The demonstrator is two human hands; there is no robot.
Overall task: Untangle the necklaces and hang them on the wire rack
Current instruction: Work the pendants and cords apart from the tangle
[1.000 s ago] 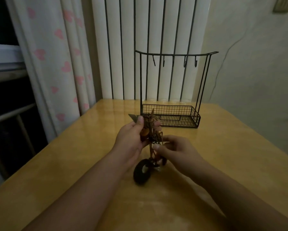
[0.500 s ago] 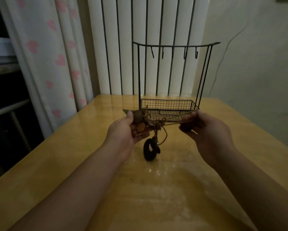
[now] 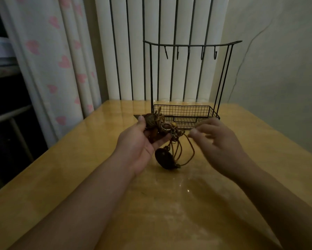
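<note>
A knotted bundle of brown cord necklaces [image 3: 159,123] sits in my left hand [image 3: 140,143], thumb on top and fingers curled beneath it. A dark oval pendant [image 3: 165,158] and loops of cord [image 3: 185,150] hang below the bundle, just above the table. My right hand [image 3: 216,139] is close to the right of the bundle and pinches one cord between thumb and forefinger, the other fingers spread. The black wire rack [image 3: 189,46] stands behind the hands, with several bare hooks along its top bar and a mesh basket [image 3: 185,112] at its base.
The glossy wooden table [image 3: 151,204] fills the foreground; its left edge runs beside a curtain with pink hearts [image 3: 48,56]. White vertical panels with dark bars [image 3: 126,51] stand behind the rack. A pale wall [image 3: 281,60] is on the right.
My right hand had pulled a cord taut out to the right; now it is back nearer the bundle and the cord hangs slack in a loop. The pendant hangs lower.
</note>
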